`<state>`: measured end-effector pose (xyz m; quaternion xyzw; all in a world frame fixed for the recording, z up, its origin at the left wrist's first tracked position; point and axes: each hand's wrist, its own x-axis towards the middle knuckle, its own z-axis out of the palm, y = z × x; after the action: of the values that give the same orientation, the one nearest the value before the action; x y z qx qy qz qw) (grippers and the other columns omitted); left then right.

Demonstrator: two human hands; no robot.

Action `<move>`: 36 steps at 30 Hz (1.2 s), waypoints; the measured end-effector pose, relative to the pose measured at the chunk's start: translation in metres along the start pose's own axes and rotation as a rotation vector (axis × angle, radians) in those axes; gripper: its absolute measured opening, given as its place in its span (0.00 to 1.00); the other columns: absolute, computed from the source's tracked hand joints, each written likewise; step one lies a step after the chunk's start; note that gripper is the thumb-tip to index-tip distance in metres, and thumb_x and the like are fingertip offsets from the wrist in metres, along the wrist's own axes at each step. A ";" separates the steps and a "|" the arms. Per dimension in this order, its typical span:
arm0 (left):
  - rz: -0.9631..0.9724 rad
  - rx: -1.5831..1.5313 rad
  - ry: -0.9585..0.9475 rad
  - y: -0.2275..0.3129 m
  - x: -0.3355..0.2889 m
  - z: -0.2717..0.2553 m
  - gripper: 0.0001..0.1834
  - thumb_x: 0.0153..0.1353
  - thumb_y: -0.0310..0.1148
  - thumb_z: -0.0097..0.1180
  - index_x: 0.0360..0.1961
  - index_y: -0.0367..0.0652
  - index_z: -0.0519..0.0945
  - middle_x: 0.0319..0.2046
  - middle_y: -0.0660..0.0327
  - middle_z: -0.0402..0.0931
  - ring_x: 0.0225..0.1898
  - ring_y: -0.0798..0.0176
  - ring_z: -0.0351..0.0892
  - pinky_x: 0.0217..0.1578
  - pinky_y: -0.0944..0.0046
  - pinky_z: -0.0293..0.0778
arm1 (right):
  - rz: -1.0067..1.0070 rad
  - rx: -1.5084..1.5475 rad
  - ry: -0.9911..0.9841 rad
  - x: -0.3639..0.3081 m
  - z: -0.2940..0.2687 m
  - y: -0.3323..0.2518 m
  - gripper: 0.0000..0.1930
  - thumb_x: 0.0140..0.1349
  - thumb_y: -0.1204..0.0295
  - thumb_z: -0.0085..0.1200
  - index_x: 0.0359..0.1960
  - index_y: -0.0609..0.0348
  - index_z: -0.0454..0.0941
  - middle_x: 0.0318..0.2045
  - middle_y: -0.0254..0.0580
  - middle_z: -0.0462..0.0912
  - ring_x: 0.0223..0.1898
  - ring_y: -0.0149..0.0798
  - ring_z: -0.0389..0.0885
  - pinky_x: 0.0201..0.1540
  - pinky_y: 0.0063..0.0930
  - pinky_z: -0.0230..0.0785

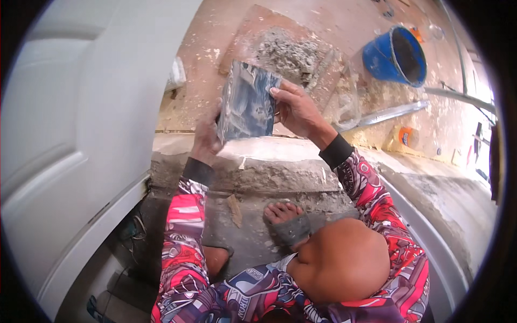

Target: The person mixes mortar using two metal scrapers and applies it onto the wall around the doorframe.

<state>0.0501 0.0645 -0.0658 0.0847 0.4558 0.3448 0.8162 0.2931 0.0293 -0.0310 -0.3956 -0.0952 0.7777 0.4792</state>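
A flat, rectangular blue-grey slab, streaked with whitish smears, is held up in front of me between both hands. Its exact kind cannot be made out. My left hand grips its left edge, with the fingers partly hidden behind it. On the right edge, my right hand has its thumb on the face and the other fingers behind. Beyond the slab, a heap of grey mortar lies on a reddish board. Below my hands runs a rough, mortar-covered step.
A white panelled door stands close on my left. At the far right a blue bucket lies tilted near a metal bar and an orange-marked plastic bag. My sandalled foot rests below the step.
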 end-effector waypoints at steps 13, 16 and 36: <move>0.247 1.308 0.036 -0.007 0.078 -0.004 0.15 0.62 0.29 0.58 0.50 0.40 0.79 0.33 0.55 0.83 0.27 0.62 0.82 0.21 0.62 0.78 | -0.157 -0.075 0.682 -0.042 -0.170 0.009 0.11 0.71 0.73 0.41 0.51 0.58 0.73 0.40 0.42 0.83 0.37 0.43 0.87 0.36 0.41 0.84; 0.722 1.702 -0.128 -0.015 0.125 0.013 0.23 0.59 0.30 0.54 0.58 0.52 0.78 0.37 0.51 0.84 0.33 0.48 0.84 0.33 0.51 0.80 | -0.123 0.005 0.755 -0.041 -0.173 0.020 0.11 0.72 0.72 0.42 0.52 0.58 0.70 0.42 0.45 0.83 0.37 0.48 0.87 0.36 0.46 0.85; 0.854 2.147 -0.154 -0.075 0.221 0.144 0.20 0.62 0.33 0.45 0.54 0.58 0.81 0.36 0.53 0.85 0.40 0.44 0.85 0.40 0.46 0.81 | -0.154 -0.387 0.873 0.051 -0.263 0.034 0.12 0.64 0.67 0.53 0.40 0.63 0.82 0.27 0.42 0.83 0.30 0.36 0.81 0.36 0.34 0.71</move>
<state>0.2787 0.1753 -0.1690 0.9022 0.3972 0.0217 0.1670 0.4442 -0.0076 -0.2518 -0.7587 -0.0571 0.4691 0.4483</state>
